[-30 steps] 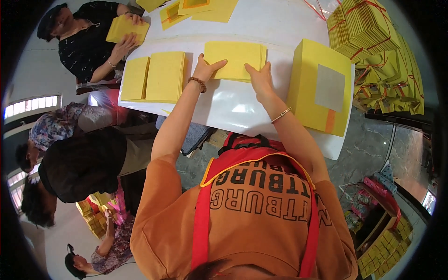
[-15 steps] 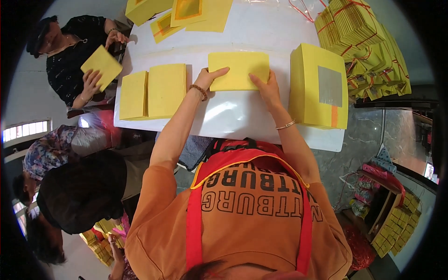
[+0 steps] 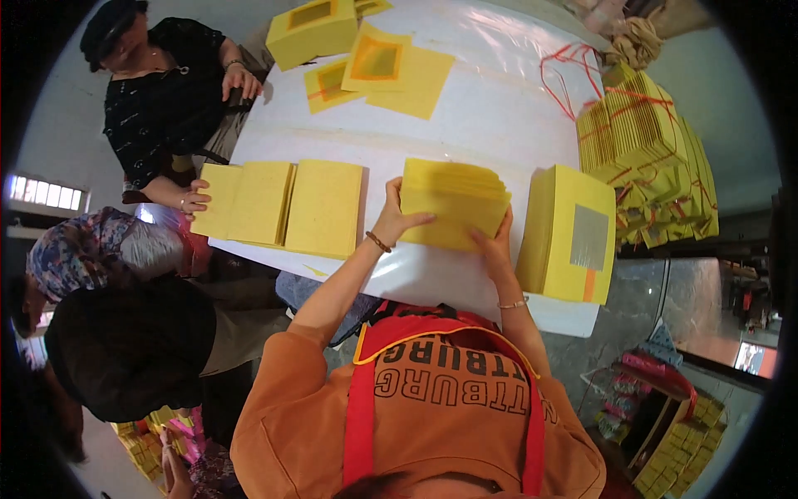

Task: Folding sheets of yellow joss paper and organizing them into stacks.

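My left hand [image 3: 397,218] and my right hand [image 3: 497,245] grip opposite sides of a stack of yellow paper [image 3: 453,204] over the table, thumbs on its near face. The far edges of the sheets are fanned slightly apart. To the left of my hands lie two yellow paper stacks side by side, the nearer one [image 3: 324,208] beside the other stack [image 3: 262,200]. On my right sits a thick yellow paper stack [image 3: 539,229] whose top sheet bears a silver square and an orange strip.
A co-worker's hand [image 3: 195,200] holds yellow paper [image 3: 218,195] against the left stack. Loose yellow sheets [image 3: 420,83] and a yellow block [image 3: 312,37] lie at the far side of the white table [image 3: 490,125]. Bundles [image 3: 636,129] tied with red string are piled at right.
The sheets between my hands have gone from an even stack to a fanned one. The co-worker's yellow paper has come down from the air to the left stack. The whole view has shifted.
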{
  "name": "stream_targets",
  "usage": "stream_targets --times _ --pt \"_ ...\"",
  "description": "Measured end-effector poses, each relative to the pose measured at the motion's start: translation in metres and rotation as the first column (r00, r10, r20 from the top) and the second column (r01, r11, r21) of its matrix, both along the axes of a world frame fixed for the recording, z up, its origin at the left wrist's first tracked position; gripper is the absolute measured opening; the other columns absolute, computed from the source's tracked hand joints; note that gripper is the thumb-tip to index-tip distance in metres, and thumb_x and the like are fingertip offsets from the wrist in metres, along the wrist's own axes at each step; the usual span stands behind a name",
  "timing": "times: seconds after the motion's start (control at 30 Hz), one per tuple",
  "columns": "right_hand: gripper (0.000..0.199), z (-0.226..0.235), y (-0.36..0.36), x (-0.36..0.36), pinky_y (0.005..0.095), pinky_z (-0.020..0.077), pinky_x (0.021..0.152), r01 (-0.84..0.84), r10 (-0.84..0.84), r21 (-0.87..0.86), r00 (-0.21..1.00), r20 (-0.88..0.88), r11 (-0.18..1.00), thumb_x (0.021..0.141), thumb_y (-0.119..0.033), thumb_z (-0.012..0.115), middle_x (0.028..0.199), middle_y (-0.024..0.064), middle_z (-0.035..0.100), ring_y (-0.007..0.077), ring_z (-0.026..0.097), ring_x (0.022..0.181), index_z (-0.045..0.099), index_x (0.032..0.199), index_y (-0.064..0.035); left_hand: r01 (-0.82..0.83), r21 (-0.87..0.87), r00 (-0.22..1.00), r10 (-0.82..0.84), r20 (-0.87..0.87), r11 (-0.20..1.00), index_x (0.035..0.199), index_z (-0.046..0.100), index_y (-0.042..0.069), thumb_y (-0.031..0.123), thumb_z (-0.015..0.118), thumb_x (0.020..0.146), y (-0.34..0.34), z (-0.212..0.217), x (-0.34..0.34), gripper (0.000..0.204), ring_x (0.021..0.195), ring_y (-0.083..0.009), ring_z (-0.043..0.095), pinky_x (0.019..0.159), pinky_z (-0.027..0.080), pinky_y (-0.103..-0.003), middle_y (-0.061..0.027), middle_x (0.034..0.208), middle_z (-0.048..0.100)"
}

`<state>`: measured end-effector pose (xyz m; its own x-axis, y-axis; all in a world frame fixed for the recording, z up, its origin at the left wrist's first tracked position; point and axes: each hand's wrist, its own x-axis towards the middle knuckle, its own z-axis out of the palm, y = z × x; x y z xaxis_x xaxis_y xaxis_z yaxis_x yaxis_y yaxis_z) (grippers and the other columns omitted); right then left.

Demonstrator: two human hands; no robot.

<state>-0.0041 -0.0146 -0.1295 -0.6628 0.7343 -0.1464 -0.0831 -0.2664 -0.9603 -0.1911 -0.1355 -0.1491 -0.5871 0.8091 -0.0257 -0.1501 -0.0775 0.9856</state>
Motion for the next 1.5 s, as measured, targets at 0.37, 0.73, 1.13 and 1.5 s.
stream_targets --times 0.37,0.73,1.13,1.5 --pt "0.103 -0.012 0.007 0.029 0.0350 0.0219 0.108 -0.192 0.201 0.162 0.979 -0.037 0.968 0.074 -0.074 0.047 0.145 0.0095 0.026 0.0200 0.028 0.132 0.004 0.147 -0.0153 0.166 -0.084 0.916 -0.185 -0.357 0.983 0.142 -0.010 0.001 0.028 0.090 0.050 -0.026 -0.005 0.000 0.138 0.130 -0.0328 0.029 0.108 0.023 -0.040 -0.0216 0.140 0.028" --pt "0.087 -0.018 0.013 0.015 0.0360 0.0142 0.110 -0.024 0.024 0.005 0.991 -0.134 1.000 0.085 -0.073 0.013 0.144 0.0106 0.025 0.0244 0.025 0.133 0.005 0.147 -0.0129 0.250 -0.177 0.769 -0.307 -0.561 0.952 0.138 0.010 0.006 0.021 0.082 0.066 -0.058 -0.014 0.033 0.103 0.121 -0.0222 0.038 0.103 0.033 -0.036 -0.0120 0.132 0.034" --pt "0.087 0.000 -0.004 0.036 0.0353 0.0181 0.110 -0.327 0.328 0.024 0.941 -0.077 0.945 0.086 -0.071 0.021 0.149 0.0113 0.019 0.0234 0.021 0.136 0.007 0.147 -0.0105 -0.005 0.017 1.000 0.005 -0.005 1.000 0.135 0.017 0.003 0.019 0.086 0.060 -0.052 -0.012 0.039 0.103 0.121 -0.0241 0.039 0.102 0.035 -0.037 -0.0138 0.128 0.037" --pt "0.074 0.033 -0.029 0.030 0.0345 0.0264 0.107 -0.201 0.203 0.108 0.979 -0.010 0.974 0.086 -0.016 0.057 0.143 0.0107 0.026 0.0244 0.031 0.129 0.012 0.145 -0.0140 0.214 -0.184 0.895 -0.268 -0.357 0.959 0.143 -0.010 0.004 0.032 0.090 0.050 -0.068 -0.020 0.027 0.140 0.133 -0.0311 0.027 0.110 0.023 -0.040 -0.0196 0.144 0.024"
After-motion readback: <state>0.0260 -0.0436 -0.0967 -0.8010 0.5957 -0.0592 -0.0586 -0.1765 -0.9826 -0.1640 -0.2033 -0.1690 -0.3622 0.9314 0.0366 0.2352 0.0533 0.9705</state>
